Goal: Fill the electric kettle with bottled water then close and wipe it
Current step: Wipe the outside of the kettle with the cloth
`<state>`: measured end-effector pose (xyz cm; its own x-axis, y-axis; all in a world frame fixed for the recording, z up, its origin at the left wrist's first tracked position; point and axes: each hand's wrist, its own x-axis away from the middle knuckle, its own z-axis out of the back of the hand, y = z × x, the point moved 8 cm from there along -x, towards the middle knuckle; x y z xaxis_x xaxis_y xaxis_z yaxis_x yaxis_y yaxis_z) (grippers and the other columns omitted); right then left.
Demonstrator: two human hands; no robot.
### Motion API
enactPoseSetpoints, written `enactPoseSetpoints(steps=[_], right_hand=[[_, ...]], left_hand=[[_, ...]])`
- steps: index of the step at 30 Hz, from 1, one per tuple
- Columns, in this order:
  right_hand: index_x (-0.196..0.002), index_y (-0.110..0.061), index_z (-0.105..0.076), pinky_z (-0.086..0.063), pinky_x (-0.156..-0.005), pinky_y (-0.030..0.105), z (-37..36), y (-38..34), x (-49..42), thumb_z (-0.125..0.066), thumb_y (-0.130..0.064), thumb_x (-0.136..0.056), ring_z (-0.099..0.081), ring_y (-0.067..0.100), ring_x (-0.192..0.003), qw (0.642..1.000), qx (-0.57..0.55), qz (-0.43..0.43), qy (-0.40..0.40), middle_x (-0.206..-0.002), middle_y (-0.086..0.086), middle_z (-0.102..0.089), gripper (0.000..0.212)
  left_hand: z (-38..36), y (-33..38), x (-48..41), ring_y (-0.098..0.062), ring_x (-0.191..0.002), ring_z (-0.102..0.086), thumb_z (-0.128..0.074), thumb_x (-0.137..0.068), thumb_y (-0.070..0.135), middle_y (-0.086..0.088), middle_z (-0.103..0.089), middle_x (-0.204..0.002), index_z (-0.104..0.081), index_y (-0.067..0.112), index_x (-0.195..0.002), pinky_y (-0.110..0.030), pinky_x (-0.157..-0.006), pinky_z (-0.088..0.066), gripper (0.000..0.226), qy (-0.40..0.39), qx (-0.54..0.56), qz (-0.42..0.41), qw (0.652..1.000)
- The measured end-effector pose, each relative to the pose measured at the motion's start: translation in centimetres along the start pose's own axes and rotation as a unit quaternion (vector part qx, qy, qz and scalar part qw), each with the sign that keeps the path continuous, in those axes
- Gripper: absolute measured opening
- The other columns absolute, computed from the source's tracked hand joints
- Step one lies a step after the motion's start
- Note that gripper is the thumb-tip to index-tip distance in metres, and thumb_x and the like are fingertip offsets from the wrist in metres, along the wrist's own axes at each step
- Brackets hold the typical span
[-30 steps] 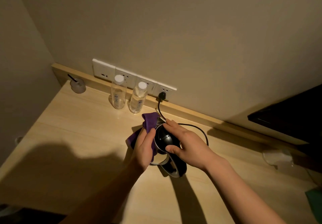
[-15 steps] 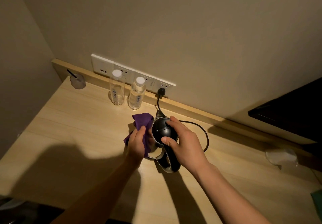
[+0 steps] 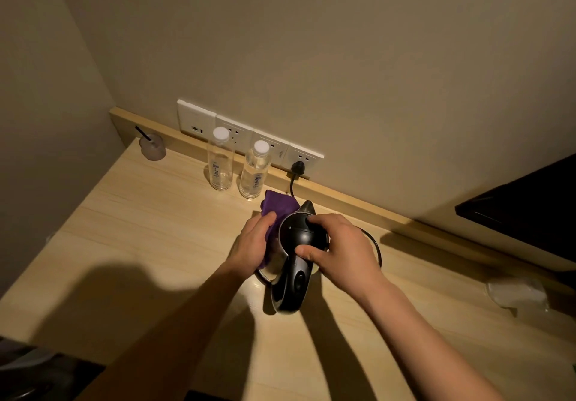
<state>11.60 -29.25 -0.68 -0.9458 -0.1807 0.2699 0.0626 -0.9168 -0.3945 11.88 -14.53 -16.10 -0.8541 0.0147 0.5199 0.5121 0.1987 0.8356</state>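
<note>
The electric kettle (image 3: 294,244), steel with a black lid and black handle, stands on the wooden desk (image 3: 149,244) with its lid down. My right hand (image 3: 339,254) lies over the lid, thumb near the handle's top. My left hand (image 3: 254,244) presses a purple cloth (image 3: 279,209) against the kettle's left side; part of the cloth sticks out behind the fingers. Two clear water bottles with white caps stand at the back by the wall: the left bottle (image 3: 220,163) looks empty, the right bottle (image 3: 255,171) holds water.
The kettle's black cord (image 3: 375,244) loops behind it to a plug (image 3: 297,168) in the wall sockets. A small glass with a dark stick (image 3: 152,148) sits in the back left corner. Crumpled clear plastic (image 3: 517,294) lies at the right. A dark panel (image 3: 523,210) juts in from the right.
My left hand with the cloth has slid along the kettle's left side. The right hand has stayed on the lid. The view has shifted slightly.
</note>
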Motion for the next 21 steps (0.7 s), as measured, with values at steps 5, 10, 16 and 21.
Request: enactPoseSetpoints(steps=[5, 10, 16, 21], right_hand=[[-0.152, -0.031, -0.043, -0.037, -0.098, 0.024, 0.2, 0.2, -0.5, -0.077, -0.036, -0.088, -0.051, 0.017, -0.136, 0.998, -0.002, 0.041, -0.049, -0.150, -0.008, -0.055, 0.072], [-0.151, -0.028, -0.041, -0.032, -0.095, 0.018, -0.3, -0.3, 0.0, -0.073, -0.031, -0.092, -0.052, 0.017, -0.133, 0.997, -0.008, 0.066, -0.048, -0.149, -0.007, -0.054, 0.067], [-0.153, -0.027, -0.041, -0.034, -0.095, 0.019, -0.2, 0.1, -0.2, -0.075, -0.029, -0.092, -0.054, 0.020, -0.133, 0.998, -0.034, 0.042, -0.044, -0.148, -0.005, -0.057, 0.070], [-0.153, -0.030, -0.041, -0.036, -0.098, 0.023, -0.5, 0.5, -0.3, -0.076, -0.031, -0.090, -0.056, 0.020, -0.132, 0.998, -0.044, 0.025, -0.036, -0.146, -0.005, -0.059, 0.072]], left_hand=[[-0.2, -1.7, 3.3, -0.029, -0.108, -0.073, -0.049, -0.103, 0.044, -0.005, -0.079, -0.105, -0.076, 0.035, -0.105, -0.050, -0.098, -0.056, 0.028, 0.053, 0.101, 0.004, 0.993], [-2.3, -1.2, 7.0, -0.019, -0.111, -0.071, -0.056, -0.091, 0.039, -0.001, -0.074, -0.119, -0.067, 0.032, -0.127, -0.033, -0.092, -0.054, 0.038, 0.080, 0.144, -0.062, 0.984], [-2.9, 2.6, 7.1, 0.001, -0.110, -0.056, -0.046, -0.104, 0.039, 0.015, -0.060, -0.105, -0.058, 0.040, -0.101, -0.020, -0.097, -0.038, 0.013, 0.099, 0.039, -0.111, 0.988], [-1.8, 0.7, 6.3, -0.007, -0.099, -0.062, -0.041, -0.110, 0.031, 0.003, -0.065, -0.103, -0.060, 0.023, -0.118, 0.001, -0.060, -0.042, 0.022, 0.119, 0.119, -0.056, 0.984]])
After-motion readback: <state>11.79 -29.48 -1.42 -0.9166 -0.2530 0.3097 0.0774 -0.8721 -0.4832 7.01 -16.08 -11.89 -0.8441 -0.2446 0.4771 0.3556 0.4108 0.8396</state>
